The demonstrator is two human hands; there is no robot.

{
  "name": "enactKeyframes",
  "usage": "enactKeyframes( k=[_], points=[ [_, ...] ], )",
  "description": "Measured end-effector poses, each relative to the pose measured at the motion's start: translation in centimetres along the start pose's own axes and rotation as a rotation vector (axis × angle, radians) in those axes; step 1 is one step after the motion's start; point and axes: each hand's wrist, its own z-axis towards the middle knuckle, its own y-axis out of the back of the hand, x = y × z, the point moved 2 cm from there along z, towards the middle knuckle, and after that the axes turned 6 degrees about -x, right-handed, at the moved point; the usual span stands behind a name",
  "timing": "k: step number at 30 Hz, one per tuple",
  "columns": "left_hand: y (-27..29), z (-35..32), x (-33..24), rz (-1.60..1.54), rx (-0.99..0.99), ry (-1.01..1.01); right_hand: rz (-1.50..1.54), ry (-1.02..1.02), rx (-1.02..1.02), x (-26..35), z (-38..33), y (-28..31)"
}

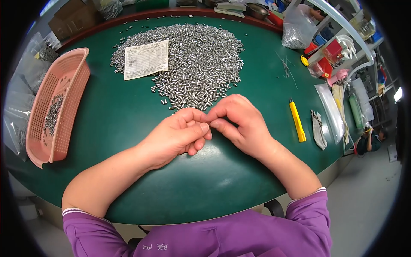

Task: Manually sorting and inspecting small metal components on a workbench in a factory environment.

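Both hands [214, 128] meet fingertip-to-fingertip (grip contents hidden) near metal pins [192, 64]; pink basket [64, 81] holds some.

The heap of small, shiny, silver-grey metal pins [192, 64] lies spread loosely on the green table, at twelve o'clock from the hands. The short cylinders lie flat, pointing every way, thickest at the middle and thinning to scattered strays at the rim. The nearest strays, at the heap's six o'clock edge, lie just beside the fingertips. Whether a pin is pinched between them cannot be told.
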Motion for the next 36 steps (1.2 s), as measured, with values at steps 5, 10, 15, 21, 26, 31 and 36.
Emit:
enactKeyframes(
  k=[5, 10, 15, 21, 26, 31, 36],
  points=[
    [0.0, -0.1, 0.0, 0.054, -0.001, -0.001, 0.012, -0.015, 0.057, 0.2, -0.2, 0.1],
    [0.1, 0.0, 0.1, -0.022, -0.003, -0.001, -0.258, -0.029, -0.075, -1.5, 0.3, 0.7],
    [0.1, 0.1, 0.1, -0.08, 0.008, 0.003, -0.382, -0.054, -0.058, -2.8, 0.2, 0.9],
    [0.1, 0.0, 0.0, -0.139, 0.005, -0.011, -0.393, -0.056, -0.016, -2.9, 0.4, 0.9],
    [0.2, 0.1, 0.1, -0.132, -0.009, -0.02, -0.395, -0.072, -0.002, -3.1, 0.1, 1.0],
    [0.2, 0.0, 0.1, -0.06, -0.011, 0.007, -0.099, -0.153, -0.013, -2.1, 0.0, 0.4],
    [0.0, -0.1, -0.1, 0.067, 0.016, -0.003, 0.032, -0.116, 0.027, 0.0, -0.1, 0.0]
  ],
)
